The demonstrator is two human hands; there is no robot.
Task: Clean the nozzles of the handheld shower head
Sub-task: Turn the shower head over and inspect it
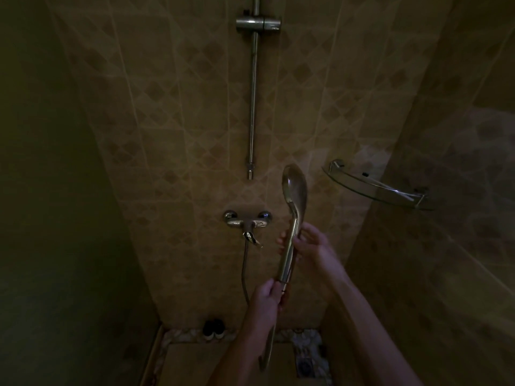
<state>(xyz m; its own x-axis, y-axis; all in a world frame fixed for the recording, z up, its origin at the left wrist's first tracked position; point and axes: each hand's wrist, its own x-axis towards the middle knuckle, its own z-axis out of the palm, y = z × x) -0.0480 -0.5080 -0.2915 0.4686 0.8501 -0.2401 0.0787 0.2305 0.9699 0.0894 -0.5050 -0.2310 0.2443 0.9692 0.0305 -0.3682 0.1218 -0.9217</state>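
**Shower head held off its bracket, nozzles not yet being cleaned**

The handheld shower head (294,188) is being held upright in front of the tiled wall (167,121), just right of the mixer tap (246,220) and below the slider bracket (258,24) on the riser rail (253,107). The upper handle is being gripped by the right hand (308,245), with fingers curled round it; the base of the handle, where the hose (245,271) joins, is being pinched by the left hand (266,292).

Risks are being judged as follows. The polished chrome is smooth and probably slippery when wet, so the head could be dropped and knocked against the tap or tiles if either grip is loosened. The hose could be twisted or strained at its joint if the handle is rotated too far. The nozzle face is being turned away to the left and only its edge is being shown, so in this dim light blocked nozzles could easily be missed.

The head is a long oval, spoon-like, tapering into a slim round handle. The hose looks ribbed and flexible. The wall is glazed tile with a diamond pattern, and a curved glass corner shelf (376,188) with metal rail is being seen to the right.
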